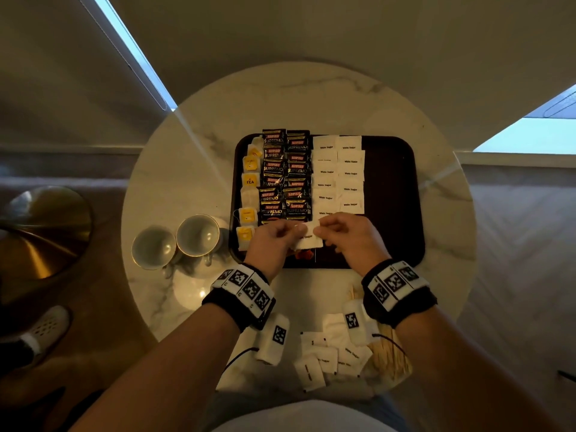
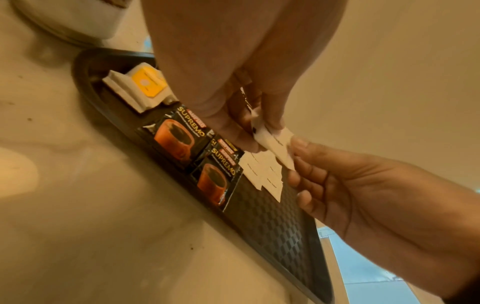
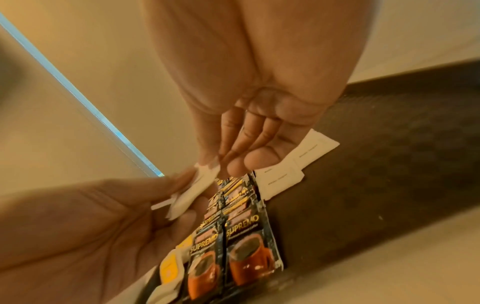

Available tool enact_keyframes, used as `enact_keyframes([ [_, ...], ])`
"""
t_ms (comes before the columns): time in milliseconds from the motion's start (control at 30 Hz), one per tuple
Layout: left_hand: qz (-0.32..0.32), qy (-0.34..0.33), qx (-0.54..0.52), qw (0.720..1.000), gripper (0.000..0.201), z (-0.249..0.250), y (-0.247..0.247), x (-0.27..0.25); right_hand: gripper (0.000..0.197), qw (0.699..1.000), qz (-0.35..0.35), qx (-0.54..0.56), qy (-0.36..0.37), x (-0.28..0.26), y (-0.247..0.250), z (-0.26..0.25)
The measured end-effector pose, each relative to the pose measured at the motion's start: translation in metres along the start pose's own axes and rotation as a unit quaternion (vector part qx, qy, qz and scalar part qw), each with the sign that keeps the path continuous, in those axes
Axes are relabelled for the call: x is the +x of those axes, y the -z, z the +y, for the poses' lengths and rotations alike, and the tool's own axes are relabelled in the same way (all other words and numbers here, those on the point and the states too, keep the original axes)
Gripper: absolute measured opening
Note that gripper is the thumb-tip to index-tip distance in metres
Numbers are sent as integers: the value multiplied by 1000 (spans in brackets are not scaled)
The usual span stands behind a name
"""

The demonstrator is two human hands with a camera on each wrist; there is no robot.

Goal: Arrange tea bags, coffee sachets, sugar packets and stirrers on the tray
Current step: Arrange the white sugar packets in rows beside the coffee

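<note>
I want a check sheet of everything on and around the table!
Surface: round marble table, dark tray on it.
Job's things: tea bags, coffee sachets, sugar packets in rows on tray; loose packets and stirrers near the table's front edge.
Clutter: two cups.
Grippers: left hand and right hand pinch held sugar packets.
Cables: thin black wire by left wrist.
Surroundings: brass lamp base, shoe.

Round marble table [image 1: 436,194], beige walls, daylit windows [image 1: 530,135], brass lamp base [image 1: 37,232].
</note>
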State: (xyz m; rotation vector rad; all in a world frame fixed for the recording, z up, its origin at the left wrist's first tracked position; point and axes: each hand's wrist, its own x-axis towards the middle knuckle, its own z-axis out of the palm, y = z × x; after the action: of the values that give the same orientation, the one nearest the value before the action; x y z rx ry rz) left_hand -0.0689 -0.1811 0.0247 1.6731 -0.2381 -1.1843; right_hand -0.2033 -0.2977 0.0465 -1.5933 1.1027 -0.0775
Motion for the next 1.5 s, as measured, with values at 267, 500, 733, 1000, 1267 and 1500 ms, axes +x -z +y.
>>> enact_keyframes([
  [267,-26,20,20,999,16,2,-14,1,10,999,26,11,-15,-5,23,29],
  [500,-23,72,31,997,23,-10,-2,-8,22,988,126,-51,-79,47,53,56],
  [733,-60,60,187,979,13,-40,16,-28,26,977,171,-105,-70,56,51,53],
  [1000,-232,-15,485,843,34,-71,4,-70,18,988,44,-140,-55,-41,25,68],
  [1267,-259,-111,630,724,93,-97,-19,-92,61,907,-84,-413,-6,-106,-13,98],
  [1500,-234,-146,667,692,61,-105,-4,-97,47,814,-81,-569,77,-113,-27,95],
])
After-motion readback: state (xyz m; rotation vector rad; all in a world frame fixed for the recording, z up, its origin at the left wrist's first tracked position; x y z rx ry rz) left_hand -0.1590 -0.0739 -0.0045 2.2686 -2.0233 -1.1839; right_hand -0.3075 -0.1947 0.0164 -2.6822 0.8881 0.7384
